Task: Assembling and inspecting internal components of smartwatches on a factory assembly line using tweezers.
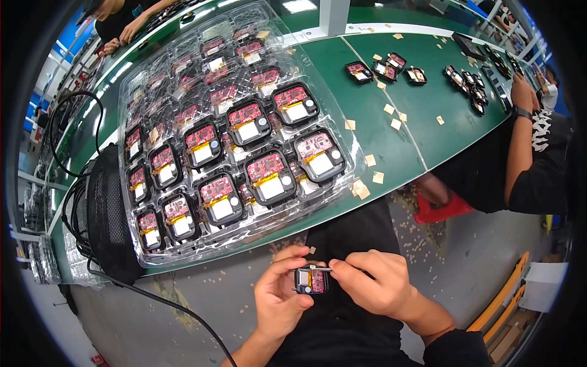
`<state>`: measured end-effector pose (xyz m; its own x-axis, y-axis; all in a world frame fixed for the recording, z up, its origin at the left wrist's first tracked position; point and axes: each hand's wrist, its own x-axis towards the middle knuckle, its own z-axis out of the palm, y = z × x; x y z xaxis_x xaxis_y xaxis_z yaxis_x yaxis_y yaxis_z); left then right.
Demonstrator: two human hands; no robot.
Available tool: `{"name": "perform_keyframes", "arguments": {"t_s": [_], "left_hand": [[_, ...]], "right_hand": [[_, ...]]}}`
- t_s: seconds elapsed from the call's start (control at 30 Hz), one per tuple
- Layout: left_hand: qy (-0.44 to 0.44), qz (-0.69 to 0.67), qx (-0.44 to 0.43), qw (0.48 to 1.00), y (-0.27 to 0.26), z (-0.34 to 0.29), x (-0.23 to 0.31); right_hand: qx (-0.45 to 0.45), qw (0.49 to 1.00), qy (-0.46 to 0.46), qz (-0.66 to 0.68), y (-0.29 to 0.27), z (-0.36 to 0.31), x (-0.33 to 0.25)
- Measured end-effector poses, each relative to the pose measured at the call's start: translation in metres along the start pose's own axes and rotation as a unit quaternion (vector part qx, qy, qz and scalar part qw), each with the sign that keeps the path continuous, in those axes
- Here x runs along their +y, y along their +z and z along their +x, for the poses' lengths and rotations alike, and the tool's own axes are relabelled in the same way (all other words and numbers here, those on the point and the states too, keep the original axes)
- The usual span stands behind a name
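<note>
Above my lap, my left hand (278, 293) grips a small black device housing (312, 281) between thumb and fingers. Its open face shows a red circuit board, a white battery-like block, yellow tape and a round silver part. My right hand (376, 284) is closed in a pinch around a thin tool (320, 268), whose pale metal tip lies along the housing's upper edge. Whether it is tweezers or a pick, I cannot tell. A small tan square (312, 250) is by my left fingertips. Beyond my hands, stacked clear plastic trays (353, 165) hold several similar housings (270, 177).
The trays stand on a green-topped table (391, 153). Loose housings (359, 71) and tan paper squares (389, 109) lie to the right. A black mesh bag (110, 208) and cable (183, 306) are at left. A co-worker's arm (520, 140) is at right, near a red stool (443, 208).
</note>
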<state>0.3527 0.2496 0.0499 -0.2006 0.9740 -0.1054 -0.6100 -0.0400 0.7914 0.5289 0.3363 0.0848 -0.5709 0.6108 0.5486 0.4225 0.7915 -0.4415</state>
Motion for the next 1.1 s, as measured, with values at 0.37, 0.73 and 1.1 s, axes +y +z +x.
{"name": "perform_keyframes", "arguments": {"t_s": [0.37, 0.73, 1.1], "left_hand": [[-0.011, -0.009, 0.007, 1.000, 0.009, 0.000, 0.002], [-0.002, -0.011, 0.017, 1.000, 0.007, -0.005, 0.001], [-0.002, 0.001, 0.024, 1.000, 0.010, -0.008, 0.000]], "right_hand": [[0.001, 0.997, 0.057, 0.047, -0.003, 0.003, -0.002], [0.007, 0.998, 0.042, 0.041, 0.002, -0.002, -0.003], [0.017, 0.999, 0.037, 0.032, 0.007, -0.008, -0.003]]}}
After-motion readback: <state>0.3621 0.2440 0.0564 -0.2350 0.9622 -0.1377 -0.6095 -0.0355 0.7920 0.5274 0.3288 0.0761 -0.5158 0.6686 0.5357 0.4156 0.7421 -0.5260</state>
